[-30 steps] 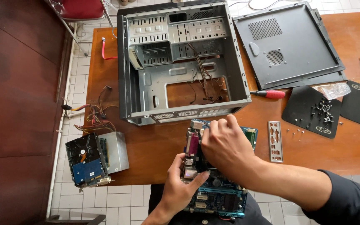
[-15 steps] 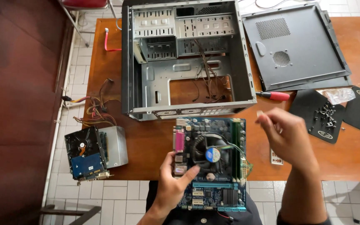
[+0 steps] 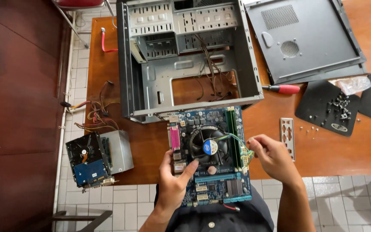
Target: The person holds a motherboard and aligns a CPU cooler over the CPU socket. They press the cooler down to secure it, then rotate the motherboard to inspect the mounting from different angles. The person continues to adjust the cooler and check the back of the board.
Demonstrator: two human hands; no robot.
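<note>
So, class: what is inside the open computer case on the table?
Inside the computer case: empty drive bays and loose wires, with table wood showing through a cutout. No board is mounted. Its near wall hides the nearest strip.

We note two bare forearms, no sleeves reaching the wrists, no watch or rings visible on the left hand [image 3: 173,185] or the right hand [image 3: 273,158]. A dark garment with one pale button covers the torso.

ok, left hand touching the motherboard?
Touching. The head view shows the left hand gripping the left edge of the motherboard, thumb lying across its face below the fan.
</note>
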